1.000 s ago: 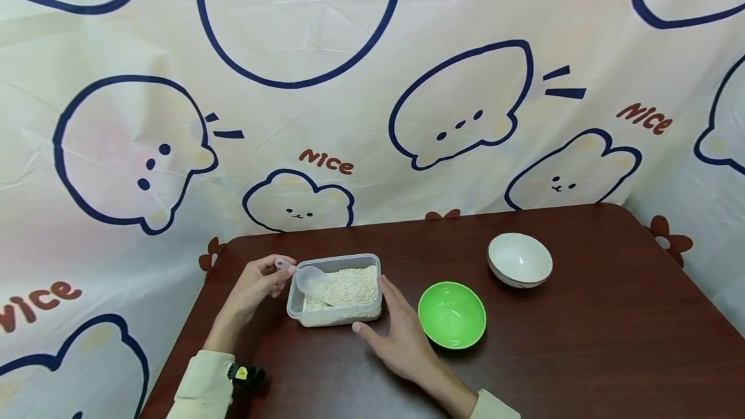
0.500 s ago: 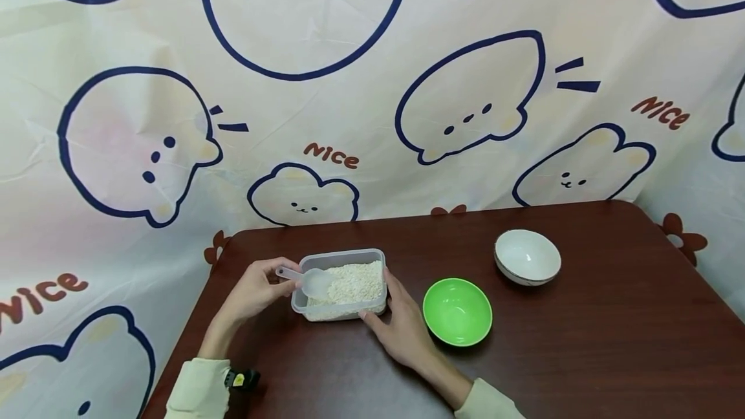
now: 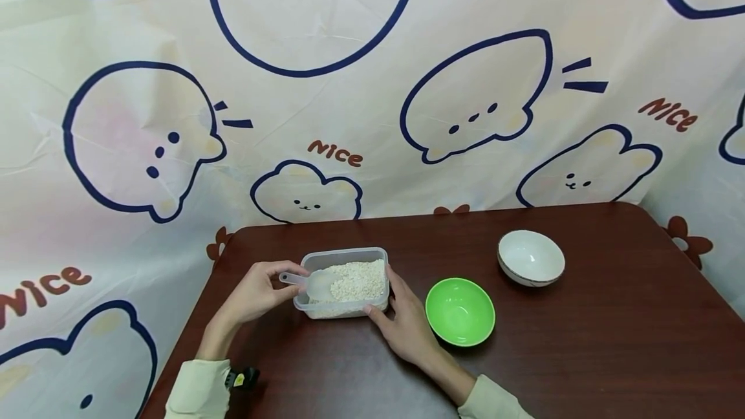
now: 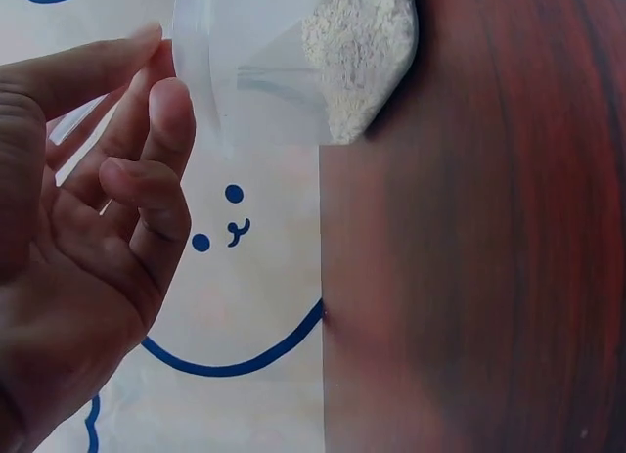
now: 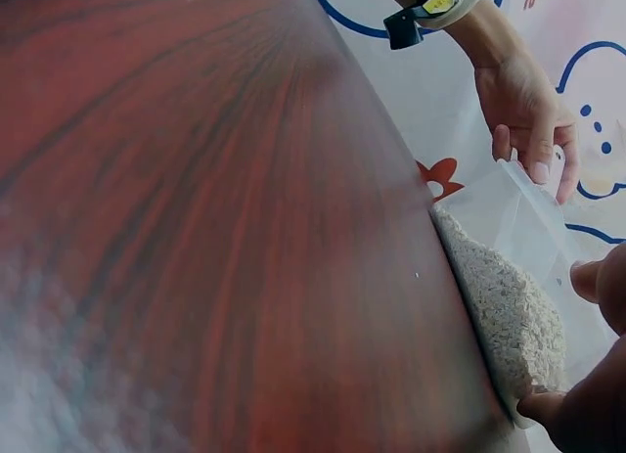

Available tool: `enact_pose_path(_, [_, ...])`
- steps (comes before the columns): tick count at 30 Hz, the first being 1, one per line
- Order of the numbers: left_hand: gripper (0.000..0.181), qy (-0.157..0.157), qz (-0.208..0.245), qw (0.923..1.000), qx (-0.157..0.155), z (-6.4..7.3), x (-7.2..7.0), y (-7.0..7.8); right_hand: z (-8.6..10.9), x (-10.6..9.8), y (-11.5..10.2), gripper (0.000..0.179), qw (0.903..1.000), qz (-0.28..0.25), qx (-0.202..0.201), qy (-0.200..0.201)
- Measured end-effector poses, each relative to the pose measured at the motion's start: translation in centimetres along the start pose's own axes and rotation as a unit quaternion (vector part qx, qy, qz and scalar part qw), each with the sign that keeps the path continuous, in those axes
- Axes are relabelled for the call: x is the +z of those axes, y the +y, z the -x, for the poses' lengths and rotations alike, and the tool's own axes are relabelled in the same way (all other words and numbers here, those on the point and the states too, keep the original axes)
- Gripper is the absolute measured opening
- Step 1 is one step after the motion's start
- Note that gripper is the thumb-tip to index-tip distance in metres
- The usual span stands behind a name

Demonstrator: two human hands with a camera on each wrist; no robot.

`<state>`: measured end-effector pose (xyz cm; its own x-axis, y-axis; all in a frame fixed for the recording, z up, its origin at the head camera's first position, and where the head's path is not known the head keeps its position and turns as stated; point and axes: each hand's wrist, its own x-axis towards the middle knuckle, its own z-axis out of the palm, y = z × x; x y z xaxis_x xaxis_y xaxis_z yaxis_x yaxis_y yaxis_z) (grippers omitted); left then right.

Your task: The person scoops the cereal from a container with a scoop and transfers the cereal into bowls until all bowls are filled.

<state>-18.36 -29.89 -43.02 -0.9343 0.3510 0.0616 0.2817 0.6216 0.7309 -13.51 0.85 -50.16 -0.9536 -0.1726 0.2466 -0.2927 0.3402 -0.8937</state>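
Observation:
A clear rectangular plastic container (image 3: 340,309) holds pale oat-like flakes (image 3: 357,282). My left hand (image 3: 259,293) is at its left end, pinching the handle (image 3: 289,279) of a translucent scoop (image 3: 319,286) between thumb and fingers. The scoop's bowl lies inside the container at the left edge of the flakes. My right hand (image 3: 404,325) grips the container's right end, thumb on the front wall and fingers along the side. In the right wrist view, the right thumb (image 5: 592,280) presses the container wall and a fingertip (image 5: 541,404) is at its bottom edge.
A green bowl (image 3: 460,312) stands just right of my right hand. Farther back to the right is a white bowl (image 3: 531,257). The dark brown table (image 3: 611,322) ends at a patterned cloth backdrop (image 3: 372,108).
The left hand has moved right and slightly lower, bringing the scoop down into the container. The right thumb has come up against the front wall. The head view has shifted a little.

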Motion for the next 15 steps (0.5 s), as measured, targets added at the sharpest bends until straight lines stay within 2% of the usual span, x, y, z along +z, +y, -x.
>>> enact_pose_path(8, [0.019,0.032,-0.009,0.9994,-0.004,0.0,0.4,-0.3,0.0,0.0,0.2,0.083,1.0000,-0.008,0.005,-0.001])
enact_pose_path(15, [0.017,0.055,0.013,0.9978,-0.034,0.3,1.1,-0.6,0.0,0.0,0.2,0.084,0.9995,-0.027,0.013,-0.003])
